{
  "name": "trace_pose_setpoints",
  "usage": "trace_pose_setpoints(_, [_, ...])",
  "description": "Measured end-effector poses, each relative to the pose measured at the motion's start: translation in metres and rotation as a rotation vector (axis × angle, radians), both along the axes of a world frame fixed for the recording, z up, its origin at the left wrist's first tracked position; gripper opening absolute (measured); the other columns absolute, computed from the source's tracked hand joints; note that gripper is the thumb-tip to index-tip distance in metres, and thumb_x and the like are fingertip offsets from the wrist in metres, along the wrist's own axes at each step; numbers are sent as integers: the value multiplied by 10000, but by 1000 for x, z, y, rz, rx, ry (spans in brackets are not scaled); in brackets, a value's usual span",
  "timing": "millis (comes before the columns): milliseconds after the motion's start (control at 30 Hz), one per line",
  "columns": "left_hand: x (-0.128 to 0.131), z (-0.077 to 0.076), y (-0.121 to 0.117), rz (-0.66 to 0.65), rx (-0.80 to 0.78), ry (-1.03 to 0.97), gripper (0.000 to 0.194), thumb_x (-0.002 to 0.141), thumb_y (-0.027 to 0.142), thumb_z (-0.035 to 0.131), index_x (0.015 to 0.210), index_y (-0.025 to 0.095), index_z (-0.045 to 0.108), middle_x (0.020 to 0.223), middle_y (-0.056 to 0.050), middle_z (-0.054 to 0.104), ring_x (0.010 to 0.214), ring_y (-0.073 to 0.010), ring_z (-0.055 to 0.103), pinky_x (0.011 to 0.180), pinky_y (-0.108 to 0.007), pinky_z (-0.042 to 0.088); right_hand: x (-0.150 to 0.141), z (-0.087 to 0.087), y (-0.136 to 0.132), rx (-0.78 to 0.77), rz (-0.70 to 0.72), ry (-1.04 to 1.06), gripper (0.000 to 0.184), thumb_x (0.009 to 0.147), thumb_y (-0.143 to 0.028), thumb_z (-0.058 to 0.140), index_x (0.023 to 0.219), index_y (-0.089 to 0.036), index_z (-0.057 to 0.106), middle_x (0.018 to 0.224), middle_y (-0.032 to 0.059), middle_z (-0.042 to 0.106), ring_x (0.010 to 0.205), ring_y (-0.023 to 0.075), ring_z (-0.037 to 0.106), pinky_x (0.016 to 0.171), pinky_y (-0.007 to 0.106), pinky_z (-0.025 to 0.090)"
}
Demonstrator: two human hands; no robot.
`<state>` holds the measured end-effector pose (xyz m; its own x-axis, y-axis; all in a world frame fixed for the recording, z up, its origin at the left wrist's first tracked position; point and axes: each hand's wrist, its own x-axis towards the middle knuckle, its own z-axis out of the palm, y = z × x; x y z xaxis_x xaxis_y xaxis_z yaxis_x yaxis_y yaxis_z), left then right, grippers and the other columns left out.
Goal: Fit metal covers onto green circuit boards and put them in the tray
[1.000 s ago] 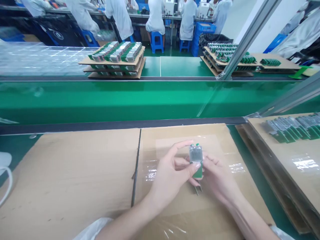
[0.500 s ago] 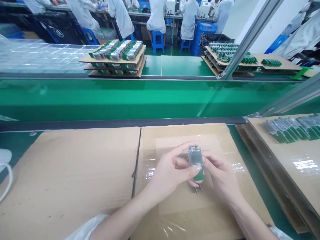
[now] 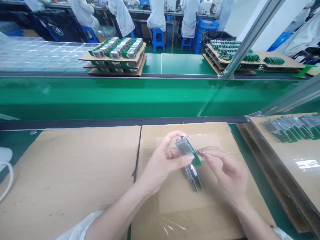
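Observation:
My left hand (image 3: 166, 161) is closed on a few small green circuit boards (image 3: 196, 159) with clear-covered grey screens. They are tilted, and the lower ends of others stick out below my thumb. The front screen (image 3: 183, 146) faces up and to the left. Just right of the boards is my right hand (image 3: 228, 171), its thumb and forefinger pinched together. Something small and shiny shows at those fingertips, too small to make out. Both hands are above a taped cardboard sheet (image 3: 180, 206).
Several similar boards stand in a row on a stacked cardboard sheet (image 3: 282, 160) at the right. Another cardboard sheet (image 3: 75, 166) lies left. Beyond runs a green conveyor belt (image 3: 125, 96); behind it are board stacks (image 3: 117, 63) and a metal post (image 3: 252, 36). People in white coats sit further back.
The boards have turned and tilted in my left hand, so their edges now show. My right hand has moved off them to the right, fingertips pinched.

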<state>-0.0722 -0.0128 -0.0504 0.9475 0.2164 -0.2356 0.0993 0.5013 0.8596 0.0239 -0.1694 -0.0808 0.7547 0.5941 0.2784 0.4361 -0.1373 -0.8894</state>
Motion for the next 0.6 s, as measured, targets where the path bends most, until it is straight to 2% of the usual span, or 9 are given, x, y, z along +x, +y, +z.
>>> trace_pose_setpoints(67, [0, -2, 9, 22, 77, -42, 353, 785, 188, 671, 1013, 282, 419, 838, 22, 685, 801, -155, 661, 785, -318, 490, 8, -2, 1, -94, -70, -102, 109, 879, -296, 581, 872, -268, 686, 904, 23, 707, 887, 225, 627, 786, 368, 485])
trace_pose_setpoints(167, [-1, -10, 22, -8, 349, 14, 278, 767, 181, 675, 923, 258, 458, 879, 22, 618, 793, -148, 631, 756, -303, 478, 20, -8, 3, -268, -91, -124, 152, 885, -345, 562, 843, -258, 679, 901, 36, 676, 920, 242, 574, 795, 390, 446])
trace_pose_setpoints(233, [-3, -15, 30, -127, 535, 66, 202, 757, 192, 682, 862, 232, 514, 863, 14, 600, 793, -149, 612, 754, -299, 459, 25, -12, 4, -345, -73, -116, 180, 884, -368, 558, 817, -250, 677, 891, 45, 642, 924, 250, 539, 800, 403, 423])
trace_pose_setpoints(300, [-5, -16, 36, -261, 632, 88, 167, 740, 220, 703, 812, 218, 552, 874, 4, 617, 824, -161, 599, 768, -303, 439, 26, -16, 5, -400, -65, -97, 203, 883, -383, 555, 797, -244, 676, 882, 52, 612, 920, 253, 512, 801, 409, 408])
trace_pose_setpoints(400, [-8, -12, 43, -336, 682, 108, 178, 706, 263, 741, 772, 218, 582, 869, 7, 652, 818, -166, 577, 758, -303, 419, 25, -19, 4, -459, -64, -40, 213, 881, -385, 557, 779, -240, 675, 880, 55, 586, 937, 258, 489, 802, 407, 400])
trace_pose_setpoints(500, [-8, -9, 47, -314, 679, 92, 210, 666, 262, 776, 731, 206, 585, 835, 2, 674, 773, -158, 556, 719, -294, 412, 25, -23, 4, -452, -84, 22, 202, 873, -369, 574, 758, -234, 671, 889, 55, 581, 939, 255, 501, 803, 407, 400])
trace_pose_setpoints(600, [-7, -8, 48, -277, 586, 54, 213, 671, 246, 771, 740, 194, 576, 864, -21, 689, 795, -162, 585, 732, -304, 444, 27, -28, 4, -409, -114, 12, 184, 850, -345, 612, 716, -226, 656, 867, 52, 597, 917, 253, 520, 787, 402, 399])
